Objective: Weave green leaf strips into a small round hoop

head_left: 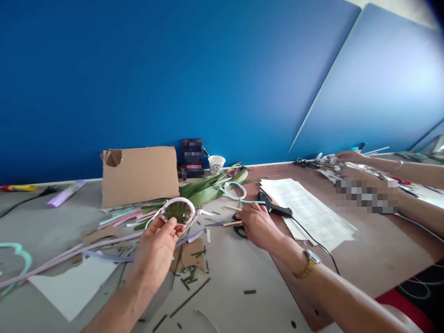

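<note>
My left hand (157,252) pinches a round ring (178,211) with a pale pink rim and dark green leaf strips across its middle, held up above the table. My right hand (258,226) is low over the table, its fingers curled down at the black handles of a pair of scissors (239,231). A thin wooden stick (231,224) lies across the scissors and meets those fingertips; whether they grip the stick or the scissors is hidden. Just beyond the right hand lies a black glue gun (280,211) with its cord. A white ring (234,190) rests near long green leaves (199,190).
Behind the left hand stands a cardboard box (140,175), with a patterned paper cup (217,164) farther right. Printed sheets (308,208) lie right of the glue gun. Pastel strips (114,245) and green scraps (189,277) litter the table. Another person's hands (357,171) work at right.
</note>
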{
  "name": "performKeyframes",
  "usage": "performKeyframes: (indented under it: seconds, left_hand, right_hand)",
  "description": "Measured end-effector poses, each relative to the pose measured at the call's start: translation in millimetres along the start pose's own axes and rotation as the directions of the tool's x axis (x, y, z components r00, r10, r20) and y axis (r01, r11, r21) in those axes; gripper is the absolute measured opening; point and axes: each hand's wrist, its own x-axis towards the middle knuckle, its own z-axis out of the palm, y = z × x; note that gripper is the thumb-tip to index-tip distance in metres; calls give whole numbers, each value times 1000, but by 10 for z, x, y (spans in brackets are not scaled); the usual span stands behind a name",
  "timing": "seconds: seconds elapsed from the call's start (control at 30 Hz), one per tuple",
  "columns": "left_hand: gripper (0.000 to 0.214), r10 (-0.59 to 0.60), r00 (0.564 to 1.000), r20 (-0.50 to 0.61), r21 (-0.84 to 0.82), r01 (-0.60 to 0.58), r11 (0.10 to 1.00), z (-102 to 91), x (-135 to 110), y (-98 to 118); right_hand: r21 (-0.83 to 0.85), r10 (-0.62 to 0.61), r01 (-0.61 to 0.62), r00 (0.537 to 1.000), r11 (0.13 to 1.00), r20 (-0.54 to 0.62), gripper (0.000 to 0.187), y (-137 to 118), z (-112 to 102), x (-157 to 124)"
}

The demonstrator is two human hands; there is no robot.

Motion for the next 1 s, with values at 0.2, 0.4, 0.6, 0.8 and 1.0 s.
performKeyframes:
  seconds: [0.2,0.4,0.6,0.8,1.0]
  left_hand:
    - [24,-142,989,-29,-122,137,983,-3,26,40]
    - [22,-130,991,2,-91,130,987,-18,22,10]
    - [24,-105,994,-11,17,106,994,-25,37,-5]
    - [31,-104,994,23,63,102,993,-35,36,-9]
    - [29,-97,995,30,80,95,992,-104,58,-55]
  right_hand:
    - [13,-24,24,1000,1000,18,19,41,19,67]
    - [114,-7,1,999,993,54,23,76,-12,42]
    - [76,190,-192,981,979,31,26,182,-97,178]
    - [-12,300,-302,944,953,139,19,212,-126,323]
    - [-93,366,-356,865,930,343,32,133,-123,477]
